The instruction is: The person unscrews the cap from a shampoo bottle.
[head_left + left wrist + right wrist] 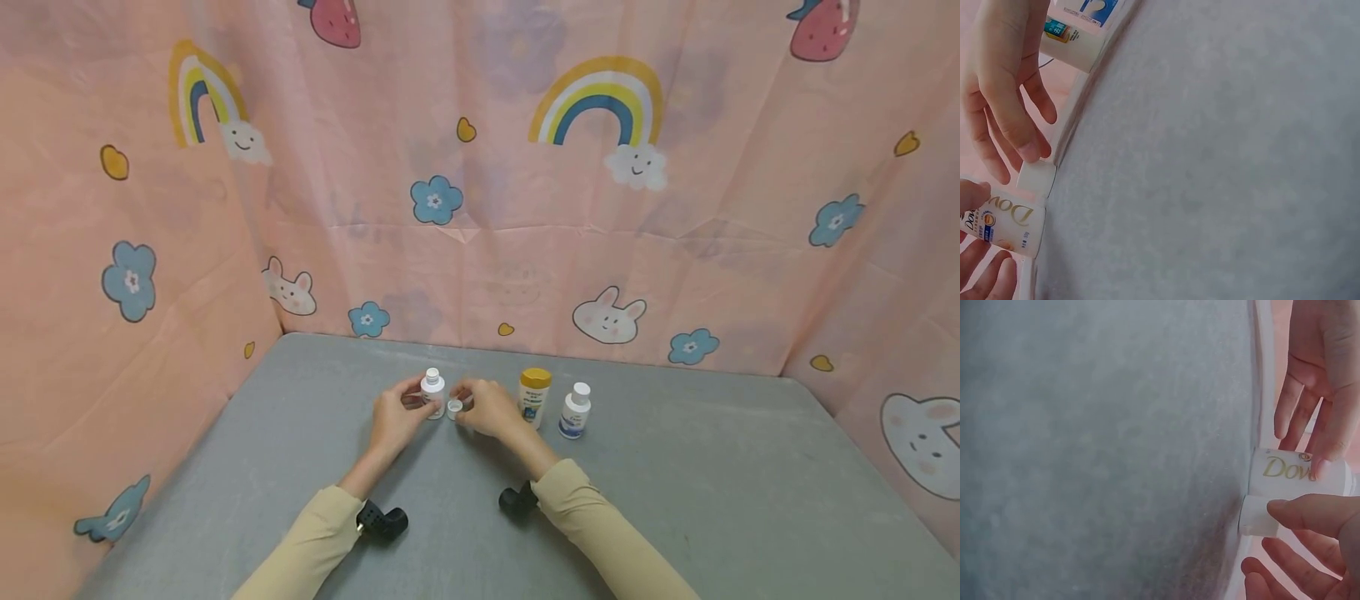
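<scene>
Dove bottle (432, 387) stands upright on the table near the middle of the head view, its white threaded neck bare. The left hand (393, 420) pinches it, the grip's thumb on the near side and fingers behind. Just to its right, the white cap (454, 410) rests on the table with its hollow seeming to face up; the right hand (489, 408) curves its grip round it, thumb against the side, though how firmly the fingers press I cannot tell. The step in hand looks to be placing or picking up the loose cap, and a next move calls for a steady hold on the bottle and a light touch that tips neither. Right of centre stand a yellow-lidded bottle (533, 397), partly behind the right hand, and a white-capped bottle (575, 413), both upright on the grey table (675, 500), before a pink printed curtain (510, 258).
</scene>
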`<act>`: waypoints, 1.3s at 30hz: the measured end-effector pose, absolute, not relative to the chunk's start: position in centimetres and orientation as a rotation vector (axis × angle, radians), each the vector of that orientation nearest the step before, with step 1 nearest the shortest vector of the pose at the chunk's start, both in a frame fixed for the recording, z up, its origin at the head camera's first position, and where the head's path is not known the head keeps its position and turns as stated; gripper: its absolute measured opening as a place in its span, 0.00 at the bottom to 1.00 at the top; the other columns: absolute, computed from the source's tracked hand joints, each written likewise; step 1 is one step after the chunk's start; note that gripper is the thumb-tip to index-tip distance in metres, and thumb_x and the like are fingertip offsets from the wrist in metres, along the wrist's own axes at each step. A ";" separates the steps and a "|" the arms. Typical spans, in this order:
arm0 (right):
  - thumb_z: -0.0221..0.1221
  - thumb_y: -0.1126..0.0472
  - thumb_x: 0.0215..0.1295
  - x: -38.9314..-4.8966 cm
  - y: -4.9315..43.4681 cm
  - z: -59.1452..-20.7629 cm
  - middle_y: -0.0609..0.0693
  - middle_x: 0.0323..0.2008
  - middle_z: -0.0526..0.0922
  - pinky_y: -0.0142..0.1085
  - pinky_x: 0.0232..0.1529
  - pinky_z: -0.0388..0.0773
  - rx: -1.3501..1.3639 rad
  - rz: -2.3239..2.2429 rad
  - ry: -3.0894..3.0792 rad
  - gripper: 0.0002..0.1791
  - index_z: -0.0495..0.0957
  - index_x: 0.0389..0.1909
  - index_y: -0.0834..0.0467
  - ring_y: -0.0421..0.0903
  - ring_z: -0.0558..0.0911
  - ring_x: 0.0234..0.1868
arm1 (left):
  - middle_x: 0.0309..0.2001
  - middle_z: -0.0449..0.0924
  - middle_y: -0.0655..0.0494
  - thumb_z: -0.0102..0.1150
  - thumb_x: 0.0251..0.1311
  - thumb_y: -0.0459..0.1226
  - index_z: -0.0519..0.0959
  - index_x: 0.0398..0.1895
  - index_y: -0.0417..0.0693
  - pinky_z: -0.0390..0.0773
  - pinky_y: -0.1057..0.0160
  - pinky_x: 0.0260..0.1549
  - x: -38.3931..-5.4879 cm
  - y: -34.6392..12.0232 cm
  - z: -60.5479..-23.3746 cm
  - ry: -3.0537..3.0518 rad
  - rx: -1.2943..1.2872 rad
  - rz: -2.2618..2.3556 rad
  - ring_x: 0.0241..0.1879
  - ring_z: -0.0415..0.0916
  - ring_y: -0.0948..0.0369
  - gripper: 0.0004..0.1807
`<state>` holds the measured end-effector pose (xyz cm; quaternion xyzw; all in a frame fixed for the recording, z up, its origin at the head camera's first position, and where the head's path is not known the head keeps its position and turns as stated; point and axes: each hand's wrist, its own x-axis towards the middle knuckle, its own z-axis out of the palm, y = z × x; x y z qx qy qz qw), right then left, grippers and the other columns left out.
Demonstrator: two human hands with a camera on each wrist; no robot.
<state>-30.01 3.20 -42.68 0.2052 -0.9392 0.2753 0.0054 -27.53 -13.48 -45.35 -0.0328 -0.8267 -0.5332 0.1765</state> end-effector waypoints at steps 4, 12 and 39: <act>0.68 0.63 0.54 -29.8 3.2 -42.5 0.52 0.43 0.86 0.42 0.42 0.80 0.616 0.867 -2.934 0.16 0.81 0.45 0.56 0.48 0.84 0.41 | 0.47 0.83 0.41 0.71 0.50 0.34 0.78 0.55 0.40 0.82 0.54 0.40 -27.4 -13.5 -45.2 -2.341 -0.071 -1.513 0.42 0.83 0.47 0.26; 0.68 0.64 0.54 -29.3 3.1 -41.9 0.53 0.46 0.86 0.43 0.44 0.81 0.601 0.827 -2.901 0.16 0.81 0.45 0.56 0.50 0.83 0.44 | 0.48 0.80 0.39 0.70 0.51 0.34 0.72 0.59 0.42 0.82 0.54 0.38 -26.6 -13.3 -44.8 -2.371 -0.029 -1.511 0.39 0.82 0.48 0.30; 0.66 0.67 0.53 -27.4 4.1 -39.5 0.50 0.38 0.86 0.37 0.38 0.79 0.638 0.776 -2.655 0.12 0.83 0.39 0.55 0.46 0.81 0.36 | 0.37 0.84 0.47 0.69 0.47 0.29 0.77 0.47 0.44 0.78 0.70 0.26 -25.7 -12.0 -44.0 -2.102 -0.028 -1.491 0.29 0.82 0.54 0.21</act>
